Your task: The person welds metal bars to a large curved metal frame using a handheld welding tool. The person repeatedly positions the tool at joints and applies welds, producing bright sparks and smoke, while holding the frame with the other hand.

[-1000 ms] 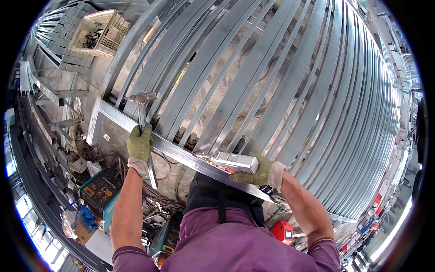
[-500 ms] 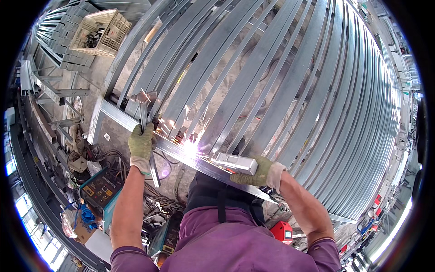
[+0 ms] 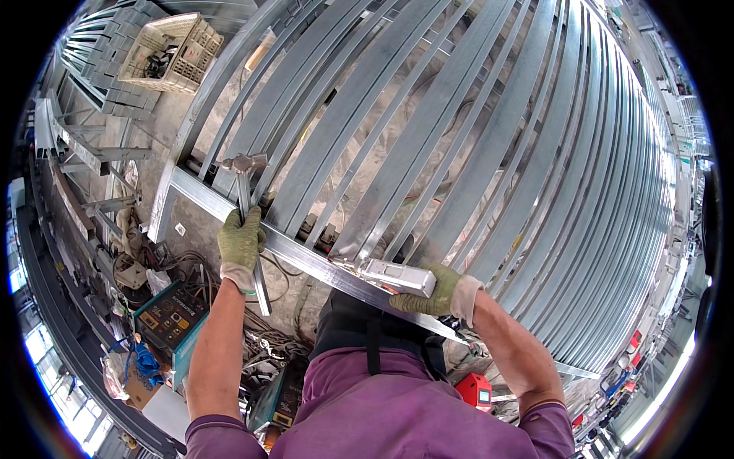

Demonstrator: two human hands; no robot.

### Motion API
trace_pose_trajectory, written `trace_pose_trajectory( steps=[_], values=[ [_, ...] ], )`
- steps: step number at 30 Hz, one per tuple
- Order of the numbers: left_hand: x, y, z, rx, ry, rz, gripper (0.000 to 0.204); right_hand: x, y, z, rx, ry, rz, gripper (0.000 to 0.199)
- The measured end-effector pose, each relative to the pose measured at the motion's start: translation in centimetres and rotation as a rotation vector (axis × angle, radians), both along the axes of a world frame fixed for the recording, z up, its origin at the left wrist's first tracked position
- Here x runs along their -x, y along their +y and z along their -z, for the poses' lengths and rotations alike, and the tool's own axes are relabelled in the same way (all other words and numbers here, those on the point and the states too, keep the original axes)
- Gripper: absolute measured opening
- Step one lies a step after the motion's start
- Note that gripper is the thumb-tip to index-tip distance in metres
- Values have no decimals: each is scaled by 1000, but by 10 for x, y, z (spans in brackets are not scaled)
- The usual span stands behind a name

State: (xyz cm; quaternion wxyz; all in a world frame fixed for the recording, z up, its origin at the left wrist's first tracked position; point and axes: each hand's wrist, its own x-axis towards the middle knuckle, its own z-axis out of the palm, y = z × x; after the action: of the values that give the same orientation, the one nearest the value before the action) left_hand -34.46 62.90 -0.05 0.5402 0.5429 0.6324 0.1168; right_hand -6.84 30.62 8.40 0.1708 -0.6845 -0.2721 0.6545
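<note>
My left hand (image 3: pixel 240 243), in a green and white work glove, is closed around the handle of a hammer (image 3: pixel 246 164). The hammer's head points away from me, and its metal handle sticks out below my fist across the near rail (image 3: pixel 298 256) of a steel frame. My gloved right hand (image 3: pixel 437 294) is closed on a welding torch with a silver, boxy body (image 3: pixel 396 275). The torch lies low along that rail, its front end toward the joints with the bars (image 3: pixel 325 172). No arc shows now; its tip is hard to make out.
Long galvanized bars fill the middle and right. A cream plastic crate (image 3: pixel 195 57) stands at the far left. A dark control-panel machine (image 3: pixel 174 315) and tangled cables (image 3: pixel 264 336) lie near left. A red box (image 3: pixel 475 392) sits near right.
The bright welding arc and flying sparks at the near rail have gone out. My hands, the hammer and the torch have hardly moved.
</note>
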Motion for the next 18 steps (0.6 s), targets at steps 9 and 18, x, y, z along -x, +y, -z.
trace_pose_trajectory(
  steps=[9,18],
  values=[
    [-1,-1,0,-35,48,19,28,1,-6,13,-32,6,-13,69],
    [3,0,4,-30,17,8,26,-3,-1,7,23,28,-21,70]
  ],
)
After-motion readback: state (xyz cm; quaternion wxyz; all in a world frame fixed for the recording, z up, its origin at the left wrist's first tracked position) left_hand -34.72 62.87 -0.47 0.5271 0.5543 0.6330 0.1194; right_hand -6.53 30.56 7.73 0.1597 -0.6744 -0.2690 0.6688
